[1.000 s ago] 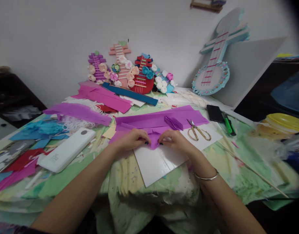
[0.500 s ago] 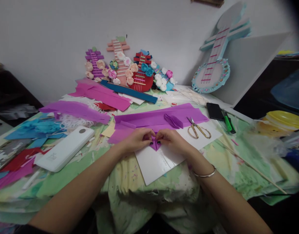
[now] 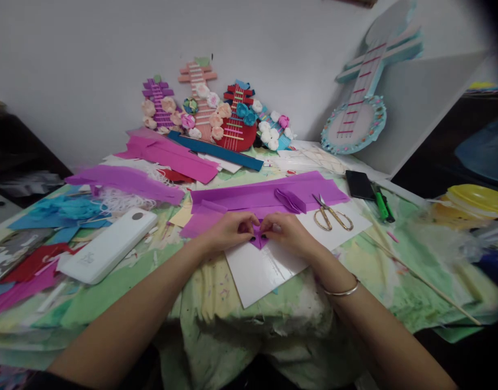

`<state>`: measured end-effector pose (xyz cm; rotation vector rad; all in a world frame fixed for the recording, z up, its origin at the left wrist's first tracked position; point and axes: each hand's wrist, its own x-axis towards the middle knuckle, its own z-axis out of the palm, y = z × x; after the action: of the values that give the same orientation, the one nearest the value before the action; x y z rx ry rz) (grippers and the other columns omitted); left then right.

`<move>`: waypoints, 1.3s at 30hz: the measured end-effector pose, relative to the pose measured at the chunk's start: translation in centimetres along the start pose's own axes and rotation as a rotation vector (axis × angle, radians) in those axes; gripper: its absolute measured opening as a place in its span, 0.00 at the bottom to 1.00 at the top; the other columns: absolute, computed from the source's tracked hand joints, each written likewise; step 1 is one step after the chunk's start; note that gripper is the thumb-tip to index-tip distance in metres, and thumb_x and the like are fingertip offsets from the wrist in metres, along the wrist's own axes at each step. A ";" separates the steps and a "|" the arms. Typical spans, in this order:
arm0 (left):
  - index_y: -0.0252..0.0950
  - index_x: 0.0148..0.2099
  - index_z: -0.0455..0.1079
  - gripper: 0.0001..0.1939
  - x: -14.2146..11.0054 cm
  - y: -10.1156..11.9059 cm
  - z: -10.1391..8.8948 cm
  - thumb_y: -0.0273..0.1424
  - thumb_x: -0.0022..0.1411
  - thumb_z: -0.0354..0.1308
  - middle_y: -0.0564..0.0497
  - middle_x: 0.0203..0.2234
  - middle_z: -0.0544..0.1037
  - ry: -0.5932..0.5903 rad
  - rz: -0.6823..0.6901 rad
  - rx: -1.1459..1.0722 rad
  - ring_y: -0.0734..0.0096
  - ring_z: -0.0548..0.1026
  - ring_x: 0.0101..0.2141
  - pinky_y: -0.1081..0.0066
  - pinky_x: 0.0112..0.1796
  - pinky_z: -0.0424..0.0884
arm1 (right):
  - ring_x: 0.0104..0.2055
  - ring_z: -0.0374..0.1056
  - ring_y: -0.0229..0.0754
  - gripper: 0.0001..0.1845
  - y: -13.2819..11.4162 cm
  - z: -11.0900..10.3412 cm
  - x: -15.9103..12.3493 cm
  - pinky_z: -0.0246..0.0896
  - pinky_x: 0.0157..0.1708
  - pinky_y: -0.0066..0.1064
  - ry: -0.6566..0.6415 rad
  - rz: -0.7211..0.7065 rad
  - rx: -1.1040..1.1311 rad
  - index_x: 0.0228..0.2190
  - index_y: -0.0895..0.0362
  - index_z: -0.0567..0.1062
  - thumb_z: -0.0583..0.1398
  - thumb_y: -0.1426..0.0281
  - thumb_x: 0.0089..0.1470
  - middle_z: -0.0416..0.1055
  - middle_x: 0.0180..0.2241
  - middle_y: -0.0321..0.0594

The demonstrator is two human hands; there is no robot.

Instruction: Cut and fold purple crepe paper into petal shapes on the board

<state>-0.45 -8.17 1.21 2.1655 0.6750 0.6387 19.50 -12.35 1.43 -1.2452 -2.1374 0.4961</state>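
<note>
Between my two hands is a small piece of purple crepe paper [image 3: 260,244], its lower end tapering to a point. My left hand [image 3: 233,233] pinches its left side, and my right hand [image 3: 287,233] pinches the right side; the fingertips nearly meet. Below them lies a white board [image 3: 261,279]. Just beyond, a long purple paper strip [image 3: 249,196] stretches across the board's far side, with a folded purple paper piece [image 3: 289,201] resting on it. Gold-handled scissors [image 3: 332,216] lie partly opened to the right of my right hand.
A white power bank [image 3: 111,246] lies at left near blue paper scraps [image 3: 66,208]. Decorated paper instruments [image 3: 235,127] lean on the wall. On the right are a black flat object [image 3: 359,185], a green cutter [image 3: 381,205], a thin stick [image 3: 427,281] and a yellow-lidded tub [image 3: 476,200].
My view has shifted very slightly. Both hands keep their pinch on the small purple paper, with hardly any visible movement.
</note>
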 end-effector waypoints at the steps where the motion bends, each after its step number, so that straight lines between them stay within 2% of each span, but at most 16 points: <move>1: 0.33 0.37 0.70 0.06 0.0 0.0 0.0 0.23 0.54 0.56 0.54 0.27 0.73 -0.002 0.002 0.001 0.74 0.71 0.28 0.75 0.30 0.64 | 0.30 0.67 0.36 0.08 0.1 0.1 0.0 0.57 0.31 0.25 -0.011 0.001 0.023 0.28 0.60 0.76 0.61 0.83 0.47 0.75 0.27 0.37; 12: 0.33 0.37 0.71 0.06 0.0 0.1 -0.1 0.23 0.55 0.57 0.53 0.28 0.74 -0.020 0.006 0.002 0.74 0.71 0.29 0.74 0.31 0.65 | 0.30 0.68 0.36 0.08 0.4 0.4 -0.2 0.57 0.32 0.25 -0.041 -0.004 0.089 0.29 0.59 0.76 0.60 0.82 0.49 0.76 0.28 0.36; 17: 0.33 0.33 0.71 0.04 0.0 0.1 -0.2 0.22 0.55 0.56 0.53 0.27 0.74 -0.034 0.013 0.041 0.74 0.71 0.29 0.74 0.31 0.65 | 0.29 0.67 0.35 0.08 0.4 0.4 -0.2 0.56 0.31 0.25 -0.052 -0.028 0.058 0.29 0.59 0.76 0.60 0.82 0.50 0.75 0.27 0.35; 23: 0.34 0.31 0.73 0.08 0.0 0.3 -0.2 0.19 0.53 0.55 0.54 0.26 0.76 -0.037 0.020 0.082 0.74 0.72 0.29 0.75 0.31 0.65 | 0.29 0.66 0.35 0.09 0.2 0.4 -0.1 0.55 0.31 0.25 -0.037 -0.063 -0.004 0.28 0.59 0.77 0.60 0.83 0.49 0.74 0.26 0.35; 28: 0.33 0.31 0.74 0.08 0.0 0.1 -0.1 0.18 0.53 0.55 0.53 0.26 0.76 -0.026 0.053 0.091 0.73 0.72 0.29 0.74 0.32 0.65 | 0.29 0.66 0.35 0.08 0.2 0.4 -0.1 0.56 0.31 0.25 -0.029 -0.080 -0.006 0.28 0.59 0.77 0.60 0.83 0.50 0.74 0.27 0.36; 39: 0.33 0.31 0.75 0.07 0.0 0.4 -0.2 0.19 0.54 0.57 0.52 0.26 0.77 -0.041 0.022 0.058 0.73 0.73 0.29 0.75 0.32 0.66 | 0.29 0.66 0.36 0.09 0.3 0.6 0.0 0.56 0.31 0.25 -0.022 -0.120 -0.013 0.28 0.59 0.77 0.60 0.83 0.49 0.74 0.27 0.36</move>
<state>-0.52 -8.28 1.63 2.2361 0.6561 0.5912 19.33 -12.22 0.77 -1.1157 -2.2212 0.4465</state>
